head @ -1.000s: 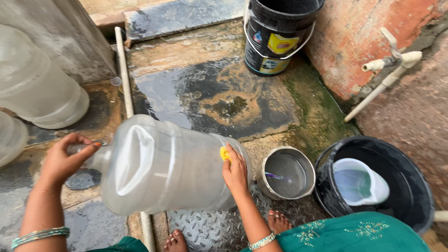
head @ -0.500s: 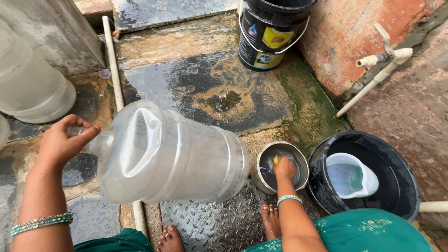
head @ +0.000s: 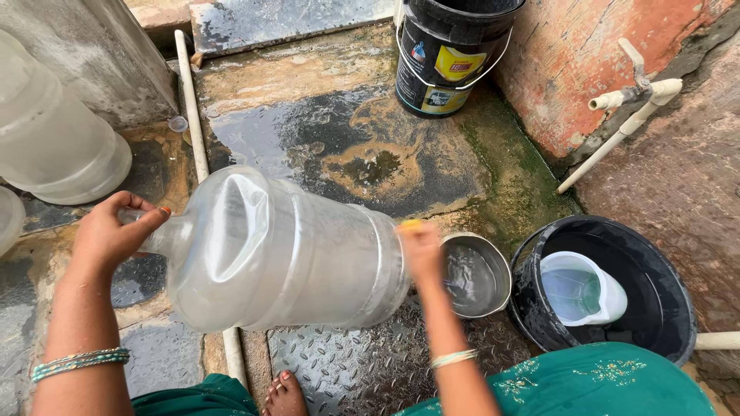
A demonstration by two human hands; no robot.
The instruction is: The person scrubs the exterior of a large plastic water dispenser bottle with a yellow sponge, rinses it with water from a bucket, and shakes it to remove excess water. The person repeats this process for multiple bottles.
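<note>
While the jug is gripped at its neck by the left hand, its base is scrubbed with a yellow scrubber clasped in the right hand; rinsing seems due.

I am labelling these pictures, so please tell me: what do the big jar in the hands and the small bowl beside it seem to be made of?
Big jar: probably clear plastic, cloudy and smooth; the ground shows dimly through its ribbed wall.
Small bowl: apparently steel, grey and shiny; its rim glints and water lies inside.
</note>
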